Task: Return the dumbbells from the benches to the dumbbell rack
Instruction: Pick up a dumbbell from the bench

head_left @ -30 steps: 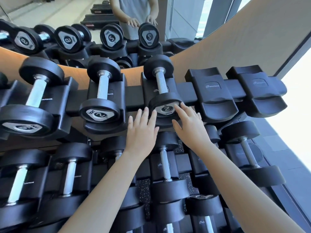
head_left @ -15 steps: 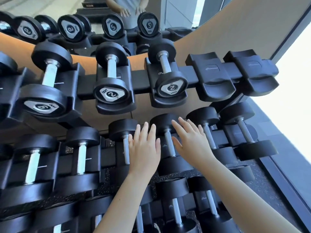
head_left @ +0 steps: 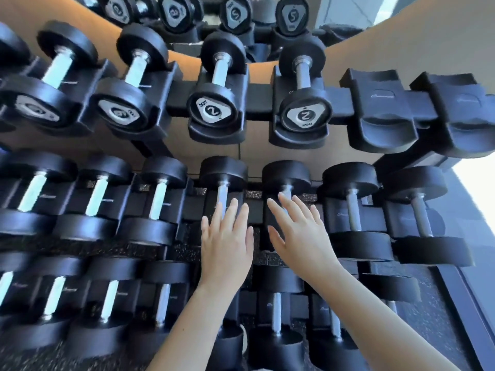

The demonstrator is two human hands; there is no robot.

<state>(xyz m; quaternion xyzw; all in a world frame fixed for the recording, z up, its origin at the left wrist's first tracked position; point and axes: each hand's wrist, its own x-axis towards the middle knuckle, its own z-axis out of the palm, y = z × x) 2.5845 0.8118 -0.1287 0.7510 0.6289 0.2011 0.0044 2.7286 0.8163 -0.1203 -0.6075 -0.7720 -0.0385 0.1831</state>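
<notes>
from the head camera, the left hand (head_left: pixel 226 242) and the right hand (head_left: pixel 300 234) are held side by side in front of the middle row of the dumbbell rack (head_left: pixel 258 99), each with fingers straight and slightly spread, gripping nothing; whether the fingertips touch anything cannot be told. every dumbbell in sight lies in a cradle of the rack, in three rows, and in the top row above the hands the left number 2 dumbbell (head_left: pixel 211 109) and the right number 2 dumbbell (head_left: pixel 304 115) sit side by side, with two black cradles (head_left: pixel 385 113) just right of them.
</notes>
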